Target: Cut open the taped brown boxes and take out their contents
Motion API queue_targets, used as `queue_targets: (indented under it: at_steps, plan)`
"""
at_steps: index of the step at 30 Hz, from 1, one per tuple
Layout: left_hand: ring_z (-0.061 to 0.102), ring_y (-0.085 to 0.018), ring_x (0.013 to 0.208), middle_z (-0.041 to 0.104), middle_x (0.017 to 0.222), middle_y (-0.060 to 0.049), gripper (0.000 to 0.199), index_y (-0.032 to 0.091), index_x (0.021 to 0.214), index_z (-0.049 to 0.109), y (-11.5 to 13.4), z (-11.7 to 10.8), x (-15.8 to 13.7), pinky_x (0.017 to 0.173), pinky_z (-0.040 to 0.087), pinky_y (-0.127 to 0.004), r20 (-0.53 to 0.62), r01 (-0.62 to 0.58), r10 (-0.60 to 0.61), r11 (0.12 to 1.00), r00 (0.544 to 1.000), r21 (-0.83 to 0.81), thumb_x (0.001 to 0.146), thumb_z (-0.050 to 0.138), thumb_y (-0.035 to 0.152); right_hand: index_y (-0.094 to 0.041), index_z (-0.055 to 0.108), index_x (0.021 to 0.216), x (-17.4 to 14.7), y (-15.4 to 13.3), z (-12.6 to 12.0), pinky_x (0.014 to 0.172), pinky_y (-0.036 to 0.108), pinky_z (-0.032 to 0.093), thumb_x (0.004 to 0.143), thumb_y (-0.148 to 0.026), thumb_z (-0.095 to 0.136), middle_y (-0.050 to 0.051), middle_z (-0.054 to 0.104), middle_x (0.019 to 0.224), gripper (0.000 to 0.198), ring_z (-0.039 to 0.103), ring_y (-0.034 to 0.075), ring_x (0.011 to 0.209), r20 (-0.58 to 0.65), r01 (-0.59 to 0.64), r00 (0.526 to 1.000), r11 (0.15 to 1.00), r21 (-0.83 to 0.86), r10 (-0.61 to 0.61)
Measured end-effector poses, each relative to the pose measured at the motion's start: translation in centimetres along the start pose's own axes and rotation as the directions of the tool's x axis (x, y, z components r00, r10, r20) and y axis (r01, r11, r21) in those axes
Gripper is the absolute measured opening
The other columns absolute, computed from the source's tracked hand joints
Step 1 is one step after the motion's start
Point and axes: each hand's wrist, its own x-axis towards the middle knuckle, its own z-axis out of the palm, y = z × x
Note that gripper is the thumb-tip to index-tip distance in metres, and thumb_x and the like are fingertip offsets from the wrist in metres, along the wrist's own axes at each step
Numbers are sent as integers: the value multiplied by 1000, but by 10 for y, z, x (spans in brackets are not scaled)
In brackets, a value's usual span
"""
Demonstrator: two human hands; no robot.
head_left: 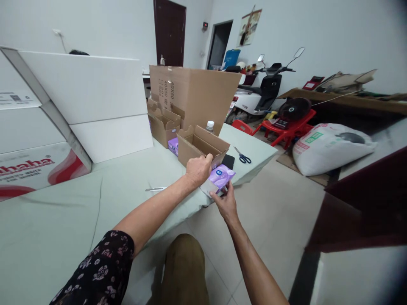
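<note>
Left hand [199,170] curled at near rim of open carton [183,149], likely steadying it; cannot tell whether gripping. Right hand [226,201] holds purple pack [221,174] in front of carton, apparently supporting underside. Scissors [244,158] right of carton.

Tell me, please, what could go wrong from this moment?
The purple pack in the right hand is near the edge of the table, so it might fall to the floor. The left forearm is close to the utility knife and could nudge it or, if its blade is out, get scratched.
</note>
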Motion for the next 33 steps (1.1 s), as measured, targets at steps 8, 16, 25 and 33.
queue_targets:
  at_steps: [8,16,25,33]
  plan:
    - [74,-26,98,72,118,-11,73,22,164,16,-1,0,-42,77,53,-32,-27,24,-26,996,999,-85,100,50,31,-19,26,163,-13,-2,-7,81,44,63,62,-63,83,25,42,158,123,55,38,134,-22,-124,992,992,25,125]
    - [71,-22,87,73,104,-6,74,18,163,22,-20,33,-141,74,52,-33,73,163,-147,940,986,-301,95,52,25,-17,39,156,-20,1,-15,87,47,60,61,-68,83,25,50,150,117,58,37,128,-86,-137,987,990,-31,134]
    - [61,-14,61,70,86,-1,66,16,155,37,-40,53,-250,63,48,-27,18,180,-202,829,979,-530,90,49,22,-19,50,147,-45,-11,-18,93,46,57,69,-62,77,22,52,152,93,59,36,130,-65,-202,977,979,-15,201]
    - [72,-20,81,77,85,1,37,29,120,74,-52,65,-373,78,55,-30,495,579,-350,679,795,-450,86,61,25,-19,69,122,-191,13,14,97,50,56,90,-61,58,17,73,125,53,69,35,114,125,-238,958,958,-162,259]
